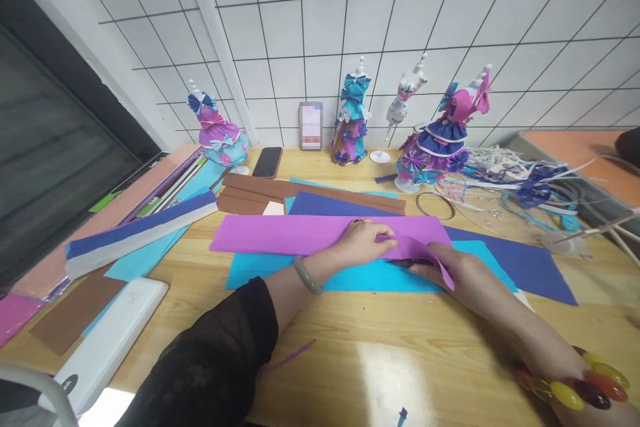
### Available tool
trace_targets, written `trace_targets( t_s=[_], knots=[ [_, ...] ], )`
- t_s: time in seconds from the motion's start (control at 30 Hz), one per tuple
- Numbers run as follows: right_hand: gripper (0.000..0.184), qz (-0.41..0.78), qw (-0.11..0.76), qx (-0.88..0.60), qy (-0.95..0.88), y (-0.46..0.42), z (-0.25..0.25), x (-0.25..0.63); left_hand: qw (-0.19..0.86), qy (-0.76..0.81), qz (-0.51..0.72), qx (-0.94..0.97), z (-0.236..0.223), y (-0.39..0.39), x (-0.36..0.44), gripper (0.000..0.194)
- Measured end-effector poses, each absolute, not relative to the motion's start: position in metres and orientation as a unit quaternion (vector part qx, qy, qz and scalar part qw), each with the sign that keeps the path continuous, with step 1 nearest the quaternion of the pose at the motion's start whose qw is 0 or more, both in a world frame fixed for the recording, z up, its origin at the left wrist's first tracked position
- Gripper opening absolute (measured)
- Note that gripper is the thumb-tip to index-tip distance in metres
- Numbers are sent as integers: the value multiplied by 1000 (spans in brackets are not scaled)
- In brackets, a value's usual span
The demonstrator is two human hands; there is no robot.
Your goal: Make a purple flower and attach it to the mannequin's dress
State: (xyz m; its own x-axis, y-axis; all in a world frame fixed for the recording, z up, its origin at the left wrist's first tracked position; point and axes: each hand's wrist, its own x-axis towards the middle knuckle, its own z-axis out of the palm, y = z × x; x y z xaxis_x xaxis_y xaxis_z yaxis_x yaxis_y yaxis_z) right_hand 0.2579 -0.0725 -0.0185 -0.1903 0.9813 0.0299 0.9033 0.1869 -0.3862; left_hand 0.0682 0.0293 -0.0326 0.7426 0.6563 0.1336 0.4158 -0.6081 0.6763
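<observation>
A long purple sheet of crepe-like paper (280,232) lies across the middle of the table, over light blue (300,275) and dark blue (530,267) sheets. My left hand (364,241) rests on the purple sheet, fingers curled, with its lower edge pinched near the thumb. Just right of it, my right hand (453,267) is closed around dark scissors (411,263), mostly hidden by the hand and paper. Their blades lie along the sheet's lower edge, and a flap of purple curls up over the right fingers.
Behind stand small dress forms in paper dresses (223,130), a bare mannequin (406,93) and two phones (311,125). Brown strips (255,195) lie beyond the purple sheet. At left are layered sheets and a white oblong device (113,333); tangled ribbons (520,173) lie right.
</observation>
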Motion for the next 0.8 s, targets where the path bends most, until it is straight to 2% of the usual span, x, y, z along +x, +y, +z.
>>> trace_targets(
  t_s=[0.47, 0.8],
  knots=[
    [28, 158, 170, -616, -752, -71, -12, 245, 330, 315, 179, 872, -30, 29, 70, 30],
    [20, 159, 169, -607, -760, -71, -13, 246, 327, 308, 181, 875, -32, 31, 69, 30]
  ],
)
